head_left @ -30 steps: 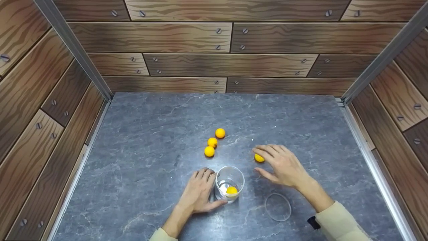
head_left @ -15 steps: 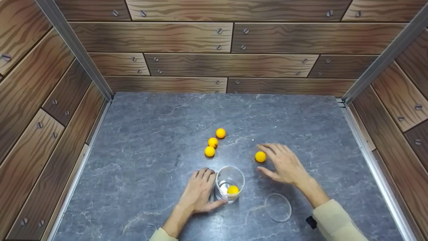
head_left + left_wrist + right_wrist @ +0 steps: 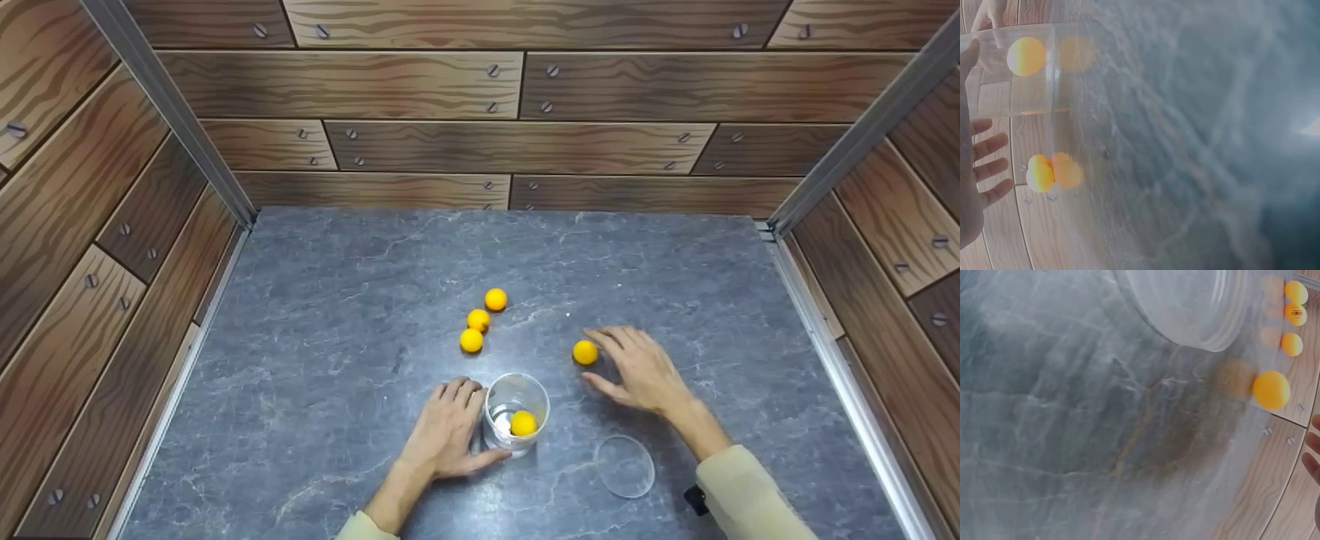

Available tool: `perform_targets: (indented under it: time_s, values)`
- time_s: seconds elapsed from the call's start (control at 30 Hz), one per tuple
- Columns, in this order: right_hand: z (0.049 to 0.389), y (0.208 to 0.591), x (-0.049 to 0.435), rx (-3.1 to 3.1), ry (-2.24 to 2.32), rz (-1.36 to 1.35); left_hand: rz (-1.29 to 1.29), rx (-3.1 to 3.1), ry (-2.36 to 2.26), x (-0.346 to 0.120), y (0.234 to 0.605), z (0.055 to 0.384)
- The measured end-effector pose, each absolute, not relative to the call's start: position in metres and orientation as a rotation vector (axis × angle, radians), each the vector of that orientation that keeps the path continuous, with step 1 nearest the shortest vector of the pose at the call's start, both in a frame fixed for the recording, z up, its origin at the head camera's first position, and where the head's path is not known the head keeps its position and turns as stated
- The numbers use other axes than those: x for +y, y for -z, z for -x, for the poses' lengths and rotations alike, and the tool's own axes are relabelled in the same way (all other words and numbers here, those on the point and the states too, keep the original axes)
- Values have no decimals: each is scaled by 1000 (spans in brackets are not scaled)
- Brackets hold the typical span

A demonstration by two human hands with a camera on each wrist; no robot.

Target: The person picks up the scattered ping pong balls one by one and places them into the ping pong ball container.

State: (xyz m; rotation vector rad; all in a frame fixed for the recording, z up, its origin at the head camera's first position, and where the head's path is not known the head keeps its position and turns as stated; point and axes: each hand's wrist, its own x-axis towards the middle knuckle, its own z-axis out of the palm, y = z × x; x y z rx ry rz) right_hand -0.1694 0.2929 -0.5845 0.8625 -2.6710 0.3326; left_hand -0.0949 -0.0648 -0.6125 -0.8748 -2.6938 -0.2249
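My left hand (image 3: 444, 431) rests on the table at the left side of a clear cylindrical jar (image 3: 491, 431), thumb along its near side and fingers extended past its left wall. Inside at the bottom lies an orange ping-pong ball (image 3: 523, 423), visible through the wall in the left wrist view. To the right, my right hand (image 3: 639, 369) hovers beside a loose ping-pong ball (image 3: 585, 352), its spread fingers and thumb holding nothing. In the right wrist view this ball (image 3: 1271, 390) stands apart from the fingertips (image 3: 1312, 441).
Behind the jar lie three more ping-pong balls (image 3: 478, 320) in a slanting row; one bears a dark print. A clear round disc, like a lid (image 3: 625, 466), lies flat right of the jar. Wood-patterned walls (image 3: 420, 142) enclose the grey marbled table (image 3: 315, 300).
My right hand has drawn back slightly to the right, uncovering the loose ball it partly hid. The ball inside the jar has shifted a little. My left hand stays in place.
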Motion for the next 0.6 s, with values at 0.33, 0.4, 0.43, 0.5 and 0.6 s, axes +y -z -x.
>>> perform_targets:
  time_s: [0.33,0.4,0.43,0.5,0.6]
  values:
    - [177,598,295,-2717,-389,-821,876,-2711,209,-66,612,94]
    - [179,600,294,-2732,-393,-811,877,-2709,208,-66,612,94]
    - [179,601,294,-2739,-393,-805,878,-2709,210,-66,612,94]
    - [180,602,294,-2753,-387,-795,881,-2707,216,-66,612,94]
    - [181,604,294,-2767,-383,-782,881,-2702,199,-66,612,95]
